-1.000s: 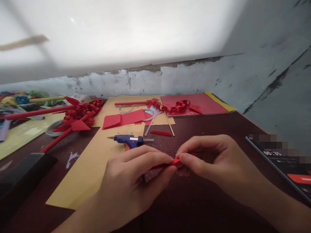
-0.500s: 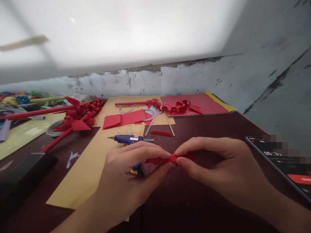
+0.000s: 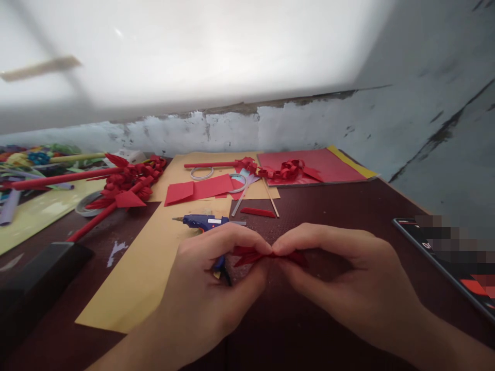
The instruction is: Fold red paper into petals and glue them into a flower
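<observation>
Between my two hands is a small red paper bow point(image 3: 248, 256), its pointed ends spreading out to either side. My left hand point(image 3: 216, 275) pinches it near the middle with thumb and index finger. The fingertips of my right hand point(image 3: 340, 273) pinch it from the other side, touching those of the left. Its centre is mostly hidden behind the fingers. Just beyond my left hand lies a blue hot glue gun point(image 3: 204, 221) with a glue stick in its back. A narrow folded red strip point(image 3: 258, 212) rests on the dark table past my fingers.
Red paper flowers on stems point(image 3: 129, 183) lie at the left, near a black box point(image 3: 46, 288). Yellow-tan sheets point(image 3: 131, 288), red paper point(image 3: 204, 189), tape rings point(image 3: 201, 173) and a red folder point(image 3: 332, 162) lie farther back. A phone point(image 3: 436, 257) is at the right.
The red bow has turned between my fingers: its knot, visible before, is now covered, and its pointed tails show more. My left hand shifted slightly right.
</observation>
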`<state>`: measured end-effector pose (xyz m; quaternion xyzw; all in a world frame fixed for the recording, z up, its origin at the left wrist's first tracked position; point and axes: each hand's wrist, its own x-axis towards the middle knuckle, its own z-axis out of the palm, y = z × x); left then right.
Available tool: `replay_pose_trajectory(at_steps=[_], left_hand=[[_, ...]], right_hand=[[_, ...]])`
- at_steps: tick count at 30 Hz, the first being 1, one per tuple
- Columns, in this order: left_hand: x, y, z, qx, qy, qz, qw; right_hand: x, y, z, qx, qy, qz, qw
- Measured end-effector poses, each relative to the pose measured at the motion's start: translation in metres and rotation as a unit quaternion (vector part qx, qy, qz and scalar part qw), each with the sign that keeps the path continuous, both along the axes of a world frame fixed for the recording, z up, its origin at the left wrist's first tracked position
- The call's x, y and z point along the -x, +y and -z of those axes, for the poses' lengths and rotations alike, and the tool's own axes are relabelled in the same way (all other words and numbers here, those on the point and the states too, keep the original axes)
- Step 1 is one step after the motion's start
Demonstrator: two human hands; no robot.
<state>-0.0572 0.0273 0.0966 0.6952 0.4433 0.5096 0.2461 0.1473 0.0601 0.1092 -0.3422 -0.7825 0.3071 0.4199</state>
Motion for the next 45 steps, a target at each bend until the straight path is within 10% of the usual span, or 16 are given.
replay_pose_trajectory(at_steps=[27, 45], left_hand=[[-0.002, -0.003, 0.008, -0.038, -0.012, -0.011, 0.999], [-0.002, -0.001, 0.002, -0.126, 0.057, -0.01, 0.99]], right_hand=[[0.005, -0.006, -0.003, -0.03, -0.005, -0.001, 1.0], [-0.001, -0.003, -0.005, 0.135, 0.046, -0.033, 0.989]])
